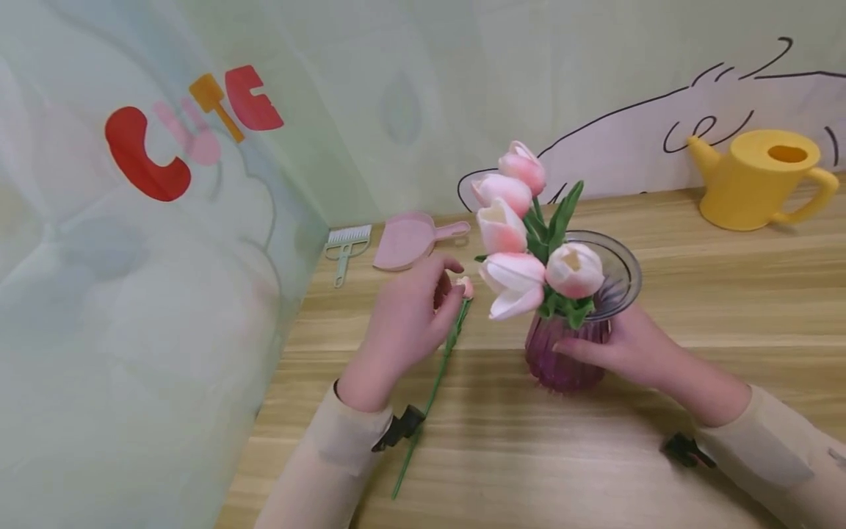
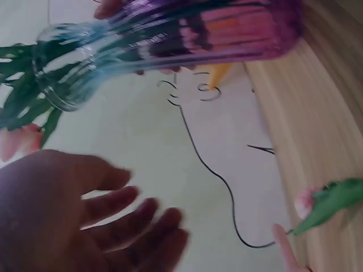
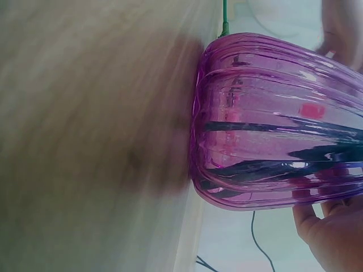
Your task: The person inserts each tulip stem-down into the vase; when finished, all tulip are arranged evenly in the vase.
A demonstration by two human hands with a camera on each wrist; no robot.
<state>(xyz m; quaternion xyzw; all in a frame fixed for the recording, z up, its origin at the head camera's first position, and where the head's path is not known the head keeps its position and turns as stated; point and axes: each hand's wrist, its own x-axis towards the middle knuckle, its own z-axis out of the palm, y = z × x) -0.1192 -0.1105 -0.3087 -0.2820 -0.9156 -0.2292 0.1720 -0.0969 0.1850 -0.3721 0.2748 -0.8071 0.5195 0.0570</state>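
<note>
My right hand [image 1: 634,345] grips a ribbed glass vase [image 1: 565,356], purple low down and clear at its flared rim, from the right side. Inside the vase stands a bunch of pink and white tulips [image 1: 512,283], leaning left over the rim. In the right wrist view, dark stems show through the vase [image 3: 266,96], and my right fingers [image 3: 306,220] lie against its side. Left of the vase, my left hand [image 1: 410,312] hovers by the head of a single tulip [image 1: 441,367] lying on the table. Its fingers are loosely bent with nothing in them, as the left wrist view shows.
On the wooden table [image 1: 727,316], a pink dustpan [image 1: 405,241] and a small green-handled brush [image 1: 345,250] lie at the back left. A yellow watering can [image 1: 760,180] stands at the back right. A printed backdrop [image 1: 396,88] rises along the back and left.
</note>
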